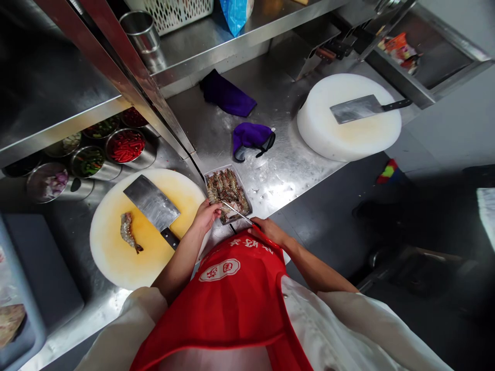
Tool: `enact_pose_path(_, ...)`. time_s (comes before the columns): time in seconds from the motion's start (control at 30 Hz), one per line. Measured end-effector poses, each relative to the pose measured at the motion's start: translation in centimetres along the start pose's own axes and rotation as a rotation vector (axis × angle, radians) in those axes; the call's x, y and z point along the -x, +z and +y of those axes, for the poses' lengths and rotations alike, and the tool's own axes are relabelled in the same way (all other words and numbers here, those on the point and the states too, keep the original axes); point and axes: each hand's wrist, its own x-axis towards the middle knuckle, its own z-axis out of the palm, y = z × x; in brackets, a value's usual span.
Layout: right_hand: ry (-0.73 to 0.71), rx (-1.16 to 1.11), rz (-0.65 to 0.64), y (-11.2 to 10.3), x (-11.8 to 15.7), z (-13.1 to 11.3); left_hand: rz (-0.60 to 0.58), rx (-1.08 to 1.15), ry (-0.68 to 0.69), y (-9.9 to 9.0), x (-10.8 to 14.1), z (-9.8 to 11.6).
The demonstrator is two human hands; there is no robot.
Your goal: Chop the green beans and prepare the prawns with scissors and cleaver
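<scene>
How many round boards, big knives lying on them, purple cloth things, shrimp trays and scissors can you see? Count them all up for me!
Round boards: 2
Big knives on boards: 2
Purple cloth things: 2
Shrimp tray: 1
Scissors: 1
Total: 8

Red apron (232, 314) with white lettering (249, 242) and oval emblem (219, 270), white-sleeved top (320, 324)

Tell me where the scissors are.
In the head view, the scissors are near the centre, in the right hand, blades over the shrimp tray.
</scene>
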Motion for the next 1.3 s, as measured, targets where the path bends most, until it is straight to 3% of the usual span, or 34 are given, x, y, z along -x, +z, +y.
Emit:
enact_pose_path(0.63, -0.043, -0.063, 0.017, 0.3, 0.2, 1.1, 0.047, -0.065, -0.027, 0.5, -0.3, 0.3)
enact_pose_path(0.73, -0.061, -0.119, 0.053, 0.4, 0.4, 1.6, -0.019, -0.029, 0.040, 0.0, -0.1, 0.6)
enact_pose_path(0.93, -0.065, -0.207, 0.120, 0.6, 0.5, 2.3, -0.292, 0.091, 0.177, -1.3, 1.2, 2.1)
enact_pose_path(1.03, -0.047, -0.218, 0.125, 0.7, 0.6, 2.3, -0.336, 0.151, 0.209, -2.0, 1.7, 2.6)
enact_pose_path(1.2, -0.035, -0.357, 0.069, 0.9, 0.9, 1.8, -0.136, 0.238, 0.272, -4.3, 3.4, 3.6)
enact_pose_path(1.3, 0.028, -0.338, 0.043, 0.9, 0.5, 1.5, 0.071, 0.263, 0.332, -7.8, 4.7, 4.8)
